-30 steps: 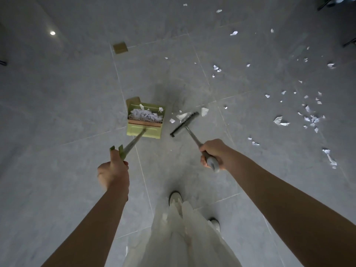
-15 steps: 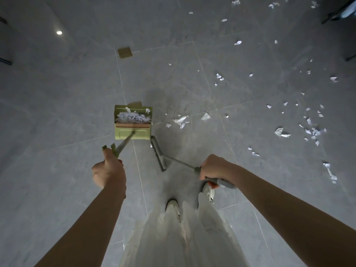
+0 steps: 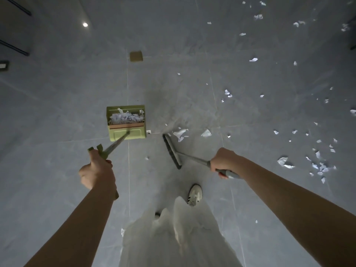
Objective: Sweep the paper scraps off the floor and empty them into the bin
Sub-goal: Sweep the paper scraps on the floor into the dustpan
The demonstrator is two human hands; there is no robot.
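The left hand point(image 3: 97, 171) is closed around the long handle of a green dustpan point(image 3: 126, 123), held level, probably so its heap of paper stays in. The right hand point(image 3: 224, 160) grips the broom point(image 3: 172, 151), whose head lies just beside two larger paper scraps point(image 3: 181, 133), seemingly ready to push them toward the pan. Farther right, well apart from both hands, many scraps litter the tiled floor point(image 3: 57, 93). No bin is visible.

dustpan point(image 3: 126, 125): green, long-handled, heaped with white scraps, beyond left fingers | broom point(image 3: 172, 151): dark head, grey handle, ahead of right fingers | paper scraps point(image 3: 316, 162): white, scattered on floor right of right fingers
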